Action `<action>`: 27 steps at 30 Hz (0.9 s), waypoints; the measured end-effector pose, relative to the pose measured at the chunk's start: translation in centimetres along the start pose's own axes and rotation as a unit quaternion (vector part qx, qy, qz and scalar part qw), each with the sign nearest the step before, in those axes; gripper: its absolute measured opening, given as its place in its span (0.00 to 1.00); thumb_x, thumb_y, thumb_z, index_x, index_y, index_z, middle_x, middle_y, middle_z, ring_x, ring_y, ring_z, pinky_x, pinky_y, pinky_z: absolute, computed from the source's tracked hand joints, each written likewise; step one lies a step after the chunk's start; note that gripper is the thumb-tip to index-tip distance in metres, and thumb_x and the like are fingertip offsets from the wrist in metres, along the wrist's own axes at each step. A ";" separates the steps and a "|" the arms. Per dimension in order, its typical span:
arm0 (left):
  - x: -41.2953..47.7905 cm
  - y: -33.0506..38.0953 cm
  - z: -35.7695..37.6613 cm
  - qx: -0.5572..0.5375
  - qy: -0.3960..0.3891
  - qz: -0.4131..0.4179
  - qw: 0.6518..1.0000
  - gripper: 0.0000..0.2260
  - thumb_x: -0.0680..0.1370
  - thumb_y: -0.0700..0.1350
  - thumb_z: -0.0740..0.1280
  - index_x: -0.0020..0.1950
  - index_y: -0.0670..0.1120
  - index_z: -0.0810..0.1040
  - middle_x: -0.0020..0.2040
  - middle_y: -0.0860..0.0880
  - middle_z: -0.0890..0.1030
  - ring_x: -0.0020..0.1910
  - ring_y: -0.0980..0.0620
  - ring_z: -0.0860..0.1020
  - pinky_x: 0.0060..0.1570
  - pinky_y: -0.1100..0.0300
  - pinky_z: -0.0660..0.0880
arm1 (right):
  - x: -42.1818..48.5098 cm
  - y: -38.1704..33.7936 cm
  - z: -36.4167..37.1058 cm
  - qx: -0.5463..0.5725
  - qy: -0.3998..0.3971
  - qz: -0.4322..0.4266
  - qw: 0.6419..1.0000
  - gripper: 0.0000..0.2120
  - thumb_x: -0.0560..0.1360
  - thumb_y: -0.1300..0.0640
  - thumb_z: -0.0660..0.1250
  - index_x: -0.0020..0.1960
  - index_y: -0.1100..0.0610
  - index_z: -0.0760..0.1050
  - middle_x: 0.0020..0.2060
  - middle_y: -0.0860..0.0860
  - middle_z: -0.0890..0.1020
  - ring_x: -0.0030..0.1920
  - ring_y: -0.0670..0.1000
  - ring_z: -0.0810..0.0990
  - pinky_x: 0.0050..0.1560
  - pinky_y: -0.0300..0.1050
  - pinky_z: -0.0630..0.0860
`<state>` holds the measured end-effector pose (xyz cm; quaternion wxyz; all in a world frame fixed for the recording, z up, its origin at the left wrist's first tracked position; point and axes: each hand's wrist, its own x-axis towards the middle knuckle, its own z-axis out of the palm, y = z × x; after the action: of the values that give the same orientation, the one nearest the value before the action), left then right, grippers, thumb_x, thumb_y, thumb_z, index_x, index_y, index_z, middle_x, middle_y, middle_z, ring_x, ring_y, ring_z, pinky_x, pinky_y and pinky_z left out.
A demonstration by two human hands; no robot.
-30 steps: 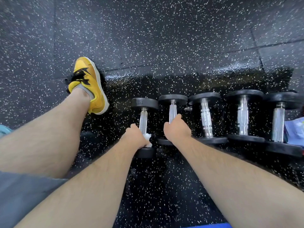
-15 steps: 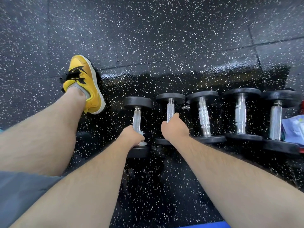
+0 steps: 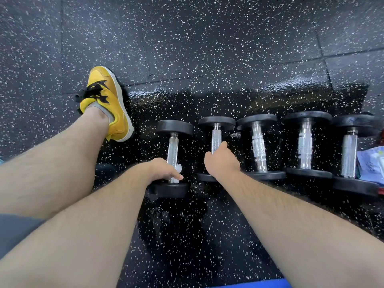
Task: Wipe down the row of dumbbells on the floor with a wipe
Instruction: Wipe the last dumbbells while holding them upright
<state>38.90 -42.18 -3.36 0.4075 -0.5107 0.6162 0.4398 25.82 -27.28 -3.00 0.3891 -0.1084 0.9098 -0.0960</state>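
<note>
Head view: left hand [image 3: 164, 170] curled round wipe [image 3: 178, 169] at near end of leftmost dumbbell [image 3: 173, 146] handle; row lay on floor [image 3: 207, 48]. Right hand [image 3: 221, 161] clasped second dumbbell [image 3: 216, 134] handle. Judged best: wipe kept wrapped, slid full knurl length with twist, heads after.
</note>
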 end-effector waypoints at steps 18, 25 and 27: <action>-0.6 -0.7 0.9 -0.035 0.064 0.051 0.996 0.27 0.67 0.47 0.80 0.60 0.46 0.72 0.48 0.47 0.83 0.47 0.49 0.81 0.42 0.56 0.76 | 0.0 0.0 0.0 -0.004 0.001 0.004 1.000 0.19 0.80 0.53 0.57 0.67 0.61 0.62 0.44 0.52 0.72 0.42 0.56 0.74 0.41 0.49 0.69; 0.1 0.0 1.2 -0.052 0.064 0.047 0.995 0.08 0.69 0.42 0.76 0.45 0.42 0.80 0.38 0.49 0.83 0.37 0.52 0.79 0.37 0.61 0.75 | 0.1 0.0 0.1 0.002 0.000 0.000 1.000 0.16 0.80 0.53 0.57 0.63 0.60 0.62 0.46 0.53 0.74 0.43 0.56 0.74 0.41 0.49 0.71; 0.2 0.5 1.2 -0.083 0.074 0.049 0.993 0.07 0.71 0.40 0.75 0.45 0.43 0.79 0.39 0.49 0.82 0.37 0.54 0.79 0.36 0.63 0.76 | 0.2 0.1 0.1 0.003 0.001 -0.002 1.000 0.16 0.80 0.53 0.57 0.63 0.60 0.62 0.45 0.53 0.74 0.43 0.56 0.75 0.41 0.49 0.70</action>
<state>38.42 -41.02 -3.87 0.2948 -0.5433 0.6304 0.4697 25.80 -27.26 -3.23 0.3887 -0.1087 0.9095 -0.0994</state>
